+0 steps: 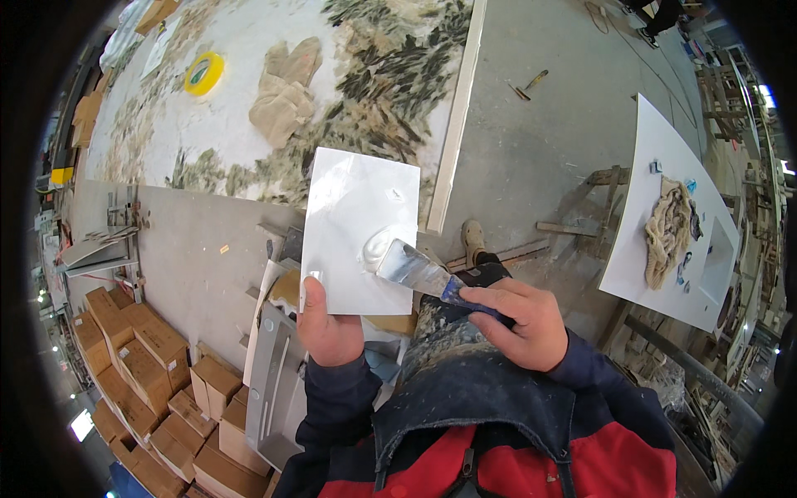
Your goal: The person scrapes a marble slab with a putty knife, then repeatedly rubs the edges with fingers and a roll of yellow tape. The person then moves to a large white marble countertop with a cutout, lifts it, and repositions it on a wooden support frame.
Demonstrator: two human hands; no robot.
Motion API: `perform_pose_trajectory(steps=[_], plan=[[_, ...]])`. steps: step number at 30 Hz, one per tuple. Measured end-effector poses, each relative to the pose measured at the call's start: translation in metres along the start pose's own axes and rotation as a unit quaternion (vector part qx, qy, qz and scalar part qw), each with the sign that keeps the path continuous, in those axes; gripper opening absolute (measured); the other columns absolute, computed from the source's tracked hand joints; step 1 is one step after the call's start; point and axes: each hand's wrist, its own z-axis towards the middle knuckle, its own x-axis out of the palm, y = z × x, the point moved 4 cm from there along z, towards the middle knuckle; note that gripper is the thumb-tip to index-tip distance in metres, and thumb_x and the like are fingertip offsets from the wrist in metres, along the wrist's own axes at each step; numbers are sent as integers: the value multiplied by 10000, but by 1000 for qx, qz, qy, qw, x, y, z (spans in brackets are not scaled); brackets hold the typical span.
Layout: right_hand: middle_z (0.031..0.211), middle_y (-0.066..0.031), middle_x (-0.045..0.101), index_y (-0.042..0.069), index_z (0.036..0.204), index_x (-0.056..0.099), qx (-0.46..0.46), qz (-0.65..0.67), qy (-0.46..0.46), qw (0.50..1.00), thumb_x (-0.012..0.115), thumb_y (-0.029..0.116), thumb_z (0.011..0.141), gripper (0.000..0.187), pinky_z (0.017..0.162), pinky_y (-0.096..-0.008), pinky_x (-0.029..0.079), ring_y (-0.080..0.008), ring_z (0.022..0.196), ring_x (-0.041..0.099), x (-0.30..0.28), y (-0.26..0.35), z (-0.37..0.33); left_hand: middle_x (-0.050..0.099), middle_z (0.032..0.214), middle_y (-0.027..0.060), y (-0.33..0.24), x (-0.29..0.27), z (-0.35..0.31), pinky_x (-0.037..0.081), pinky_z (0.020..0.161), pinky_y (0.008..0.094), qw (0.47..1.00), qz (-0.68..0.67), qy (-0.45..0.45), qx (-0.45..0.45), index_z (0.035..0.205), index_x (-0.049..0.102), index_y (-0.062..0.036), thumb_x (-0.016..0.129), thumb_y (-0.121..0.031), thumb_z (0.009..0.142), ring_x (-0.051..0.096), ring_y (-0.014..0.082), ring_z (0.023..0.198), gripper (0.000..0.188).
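Observation:
In my left hand (330,330) is a flat white board (353,216), gripped at its lower left corner with the thumb on top. A small round blob of white paste (379,246) lies near the board's middle. My right hand (525,322) is closed round the blue handle of a putty knife (413,270). Its wide metal blade rests at the paste, tilted toward the board. The fingers of my left hand under the board are hidden.
Ahead is a large patterned stone slab (241,162) bearing a yellow tape roll (204,73) and a beige glove (285,91). On the right stands a white panel (631,257) with a crumpled cloth (668,232). A hammer (531,85) lies on the floor. Cardboard boxes (149,357) are stacked at left.

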Motion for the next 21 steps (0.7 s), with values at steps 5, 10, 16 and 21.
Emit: perform_pose_trajectory(steps=[5,10,16,21], plan=[[880,-154,694,70,1209,745,23,-84,35,996,745,76,883,326,671,-347,542,-290,736,686,-1,-4,-10,557,1484,158,-1,-17,-3,440,1130,434,993,104,-57,5,1515,461,37,519,-372,1097,571,286,1331,587],[878,-72,711,20,1353,645,325,311,-31,893,674,139,1002,372,601,-268,512,-115,702,672,2,-79,-40,491,1548,180,-10,-30,2,380,1180,477,998,13,-62,3,1560,400,23,475,-436,1098,494,330,1406,655],[874,-107,721,3,1409,557,429,507,-45,746,634,180,1033,422,503,-254,483,-126,588,643,48,-141,-46,429,1600,164,-20,-42,5,329,1204,499,998,35,-57,-3,1588,359,-1,483,-481,1086,430,345,1452,706],[848,-96,721,10,1364,597,432,503,-46,747,636,165,1019,380,472,-241,473,-112,530,607,62,-156,-29,420,1611,158,-18,-41,1,330,1203,505,990,92,-106,-19,1602,336,-11,484,-498,1087,428,346,1454,723]])
